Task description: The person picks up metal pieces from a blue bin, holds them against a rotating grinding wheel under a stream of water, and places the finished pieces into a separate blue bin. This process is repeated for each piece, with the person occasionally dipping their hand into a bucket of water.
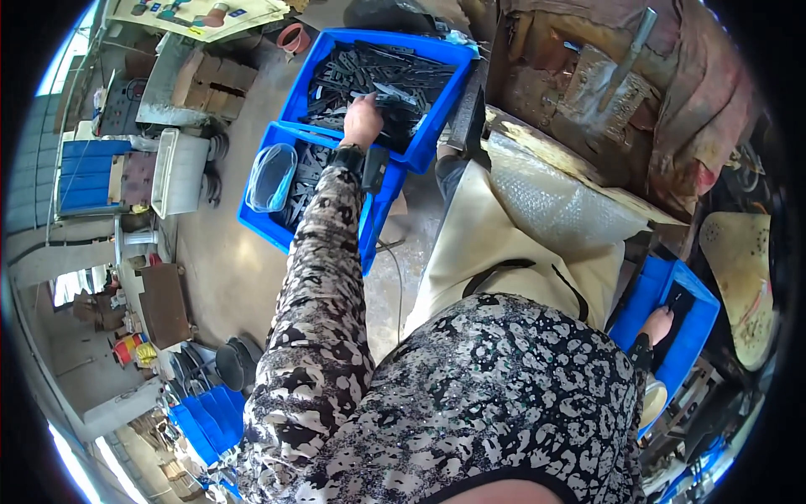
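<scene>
The left hand [363, 124] reached across the near edge of the upper blue bin [428, 143], among dark flat strips [340, 71] near its middle; whether its fingers had closed on any could not be told. The right hand [657, 325] touched a black flat piece [685, 301] inside another blue bin [695, 329], its grip also unclear. Both bins apparently stood there for easy reach.

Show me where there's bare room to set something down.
Floor lies bare between the nearer left-side blue bin and the brown box. Crowded: the farther blue bin, heaped with dark strips under the left hand, and the nearer bin, holding strips and a clear tub.
</scene>
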